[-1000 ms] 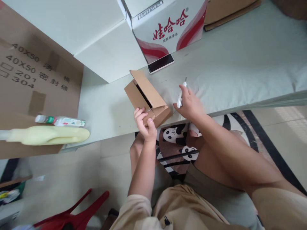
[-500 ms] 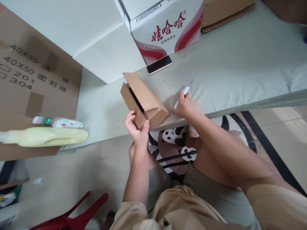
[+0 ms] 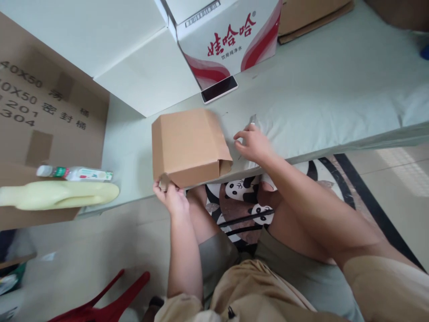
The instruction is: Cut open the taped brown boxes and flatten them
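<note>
Seen from above, the left hand (image 3: 171, 197) pinches the near corner of a brown carton (image 3: 186, 145) lying flat at the table (image 3: 318, 103) edge, while the right hand (image 3: 253, 144) rests loosely curled over a small white tool (image 3: 252, 119) just beside it.

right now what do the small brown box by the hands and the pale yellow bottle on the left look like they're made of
The small brown folded box, pinched at its near corner by the left hand, looks like matte corrugated cardboard: its folds are creased and its flap edge looks raw. The pale yellow handled bottle, lying on its side, looks like smooth moulded plastic with a soft sheen, probably opaque; the blur leaves that open.
</note>
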A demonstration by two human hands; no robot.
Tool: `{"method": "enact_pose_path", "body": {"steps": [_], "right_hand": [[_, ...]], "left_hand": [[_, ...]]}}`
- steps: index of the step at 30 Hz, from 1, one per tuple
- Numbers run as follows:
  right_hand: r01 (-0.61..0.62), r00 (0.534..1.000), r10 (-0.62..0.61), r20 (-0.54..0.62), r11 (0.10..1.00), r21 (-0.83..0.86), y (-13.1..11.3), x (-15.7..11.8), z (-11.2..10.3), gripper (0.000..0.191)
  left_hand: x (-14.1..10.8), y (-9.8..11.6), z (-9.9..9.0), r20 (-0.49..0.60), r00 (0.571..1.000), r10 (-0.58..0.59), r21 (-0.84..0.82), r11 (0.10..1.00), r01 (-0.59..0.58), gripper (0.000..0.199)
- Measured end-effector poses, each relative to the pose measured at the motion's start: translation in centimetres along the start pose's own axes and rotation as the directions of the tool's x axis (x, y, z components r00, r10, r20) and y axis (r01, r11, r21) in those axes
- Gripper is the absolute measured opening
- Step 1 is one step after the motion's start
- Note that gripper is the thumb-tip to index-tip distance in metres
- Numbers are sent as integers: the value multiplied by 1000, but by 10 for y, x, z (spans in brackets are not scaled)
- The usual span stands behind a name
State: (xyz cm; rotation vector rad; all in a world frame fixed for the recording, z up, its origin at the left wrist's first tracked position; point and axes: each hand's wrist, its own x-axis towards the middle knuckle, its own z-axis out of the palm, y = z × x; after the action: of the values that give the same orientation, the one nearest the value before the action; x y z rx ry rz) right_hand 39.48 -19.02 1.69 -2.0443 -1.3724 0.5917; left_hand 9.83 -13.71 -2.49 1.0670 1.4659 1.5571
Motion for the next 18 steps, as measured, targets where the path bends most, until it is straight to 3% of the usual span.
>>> {"method": "enact_pose_path", "body": {"steps": [4, 7, 10, 13, 15, 18], "right_hand": [[241, 970, -240, 25, 969, -48, 2, 1, 5, 36], [348, 935, -342, 94, 936, -60, 1, 1, 10, 37], [486, 858, -488, 163, 872, 57, 0, 2, 13, 47], [592, 771, -623, 135, 778, 211, -3, 0, 13, 64], [601, 760, -643, 91, 749, 279, -6, -3, 12, 71], [567, 782, -616, 89, 764, 310, -10, -8, 13, 71]], "left_hand": [[-11, -5, -9, -52, 993, 108, 118, 988, -102, 31], [-17, -4, -11, -62, 989, 134, 163, 979, -123, 23], [-16, -7, -12, -47, 993, 105, 110, 989, -100, 30], [-10, -14, -13, -8, 997, 73, 76, 995, -72, 37], [-7, -17, -14, 38, 998, 54, 73, 996, -57, 43], [-8, -17, -16, 121, 993, 11, 28, 999, -14, 51]]}}
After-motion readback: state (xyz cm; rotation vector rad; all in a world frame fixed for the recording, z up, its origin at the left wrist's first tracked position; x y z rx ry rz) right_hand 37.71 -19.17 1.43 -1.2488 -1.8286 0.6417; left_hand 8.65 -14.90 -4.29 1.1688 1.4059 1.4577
